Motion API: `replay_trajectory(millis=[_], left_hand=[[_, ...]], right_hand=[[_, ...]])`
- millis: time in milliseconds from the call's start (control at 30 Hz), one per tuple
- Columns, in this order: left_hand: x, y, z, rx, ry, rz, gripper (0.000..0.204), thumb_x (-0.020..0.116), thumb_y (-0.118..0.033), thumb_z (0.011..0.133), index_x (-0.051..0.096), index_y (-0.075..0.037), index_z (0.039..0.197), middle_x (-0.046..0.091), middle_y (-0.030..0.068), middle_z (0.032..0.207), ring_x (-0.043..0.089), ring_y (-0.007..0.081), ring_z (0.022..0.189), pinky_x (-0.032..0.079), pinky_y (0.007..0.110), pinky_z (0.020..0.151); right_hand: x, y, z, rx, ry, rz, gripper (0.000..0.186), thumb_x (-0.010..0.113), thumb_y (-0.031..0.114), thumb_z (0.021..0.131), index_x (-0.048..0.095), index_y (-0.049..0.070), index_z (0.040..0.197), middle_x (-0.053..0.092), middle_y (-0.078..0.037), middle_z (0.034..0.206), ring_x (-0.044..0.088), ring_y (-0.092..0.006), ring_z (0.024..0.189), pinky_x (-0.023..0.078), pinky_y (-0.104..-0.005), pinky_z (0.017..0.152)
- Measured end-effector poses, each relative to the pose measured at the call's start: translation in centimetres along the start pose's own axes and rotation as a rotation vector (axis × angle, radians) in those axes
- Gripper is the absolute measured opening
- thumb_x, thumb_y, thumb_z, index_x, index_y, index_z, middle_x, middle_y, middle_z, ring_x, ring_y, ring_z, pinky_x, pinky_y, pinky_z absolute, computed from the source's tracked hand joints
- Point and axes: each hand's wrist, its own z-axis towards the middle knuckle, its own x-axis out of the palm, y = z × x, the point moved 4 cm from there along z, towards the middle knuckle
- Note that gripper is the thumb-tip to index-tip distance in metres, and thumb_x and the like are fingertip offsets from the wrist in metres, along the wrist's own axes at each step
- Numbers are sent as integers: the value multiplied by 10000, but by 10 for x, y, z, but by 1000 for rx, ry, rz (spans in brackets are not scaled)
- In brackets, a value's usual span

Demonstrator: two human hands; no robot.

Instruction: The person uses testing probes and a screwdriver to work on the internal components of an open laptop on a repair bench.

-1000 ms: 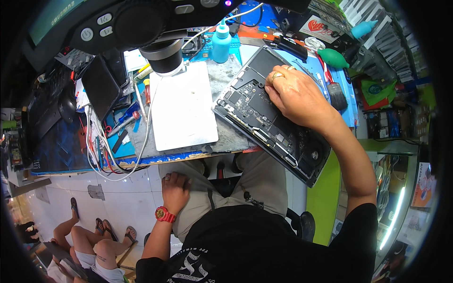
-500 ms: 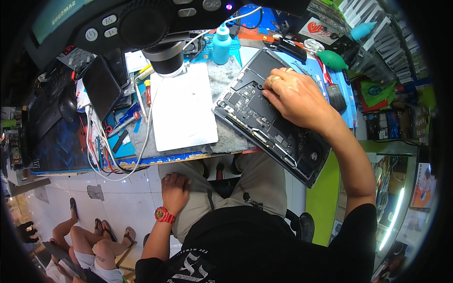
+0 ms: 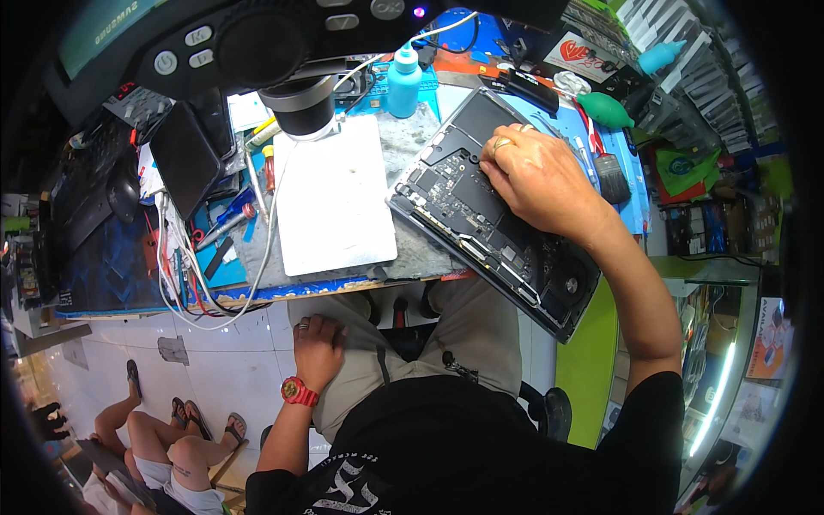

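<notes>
Opened laptop (image 3: pixel 502 227) lying bottom-up and skewed on the worktop (image 3: pixel 343 287), one corner near the blue bottle (image 3: pixel 403 81), the opposite corner hanging past the front edge over the person's lap. Internal boards and a round fan exposed. Just left of it, a white pad (image 3: pixel 333 199) lying flat, close beside the laptop's near-left edge, only a narrow grey strip showing between them. Above the pad, the microscope head (image 3: pixel 300 103) overhanging the back of the worktop and cutting headroom there. Left margin crowded: dark phone (image 3: pixel 184 154), white cables (image 3: pixel 206 283) looping off the front edge, small tools. Right margin tight as well: brush (image 3: pixel 609 176) and green blower (image 3: pixel 605 110) lying just beyond the laptop. Open room mostly in front, below the worktop edge, over pale floor tiles (image 3: pixel 223 360).

Right hand (image 3: pixel 536 176) resting palm-down on the laptop's upper right part, fingers bent and fingertips pressed onto the board near the far edge, gripping nothing visible; ringed finger toward the bottle. Forearm running down and right across the laptop's right end, elbow bent beside the green surface (image 3: pixel 588 360).

Left hand (image 3: pixel 316 348) off the worktop, lying relaxed and loosely curled on the left thigh, holding nothing, red watch (image 3: pixel 299 392) on the wrist.

Another person's legs (image 3: pixel 159 438) at lower left, well apart.
</notes>
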Motion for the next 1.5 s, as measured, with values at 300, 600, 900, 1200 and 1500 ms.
replay_trajectory(millis=[300, 600, 900, 1200, 1500], left_hand=[[1, 1, 1, 8, -19, -1, 138, 811, -191, 933, 757, -72, 978, 692, 142, 1022, 647, 398, 978, 500, 530, 881], [1, 0, 1, 5, -12, 1, 139, 805, -183, 937, 751, -68, 995, 691, 145, 1032, 642, 403, 977, 501, 525, 880], [1, 2, -1, 2, -13, 10, 127, 807, -182, 934, 757, -77, 984, 691, 140, 1023, 644, 397, 978, 505, 523, 873], [-1, -1, 5, 5, 9, -3, 122, 797, -170, 934, 762, -73, 997, 697, 151, 1044, 648, 406, 1000, 507, 532, 906], [-27, -31, -2, 122, 24, -13, 191, 793, -149, 973, 751, -41, 1125, 719, 187, 1100, 674, 421, 1048, 536, 507, 909]], right_hand=[[1, -5, -3, -15, -67, 91, 105, 773, 106, 962, 742, 6, 975, 724, -146, 950, 710, -373, 938, 571, -476, 852], [2, -7, -3, -4, -51, 119, 112, 754, 105, 957, 745, -5, 981, 737, -164, 966, 724, -387, 952, 581, -485, 879], [-3, -2, -1, 21, -11, 111, 121, 772, 130, 976, 766, 11, 998, 735, -136, 966, 714, -367, 947, 569, -472, 847], [-7, -7, -10, 106, -52, 164, 154, 738, 157, 998, 753, 4, 995, 756, -173, 1012, 733, -401, 991, 588, -491, 882], [-114, -75, -124, 646, -460, 327, 171, 742, 114, 1044, 767, -39, 1118, 785, -108, 1039, 736, -195, 950, 575, -343, 884]])
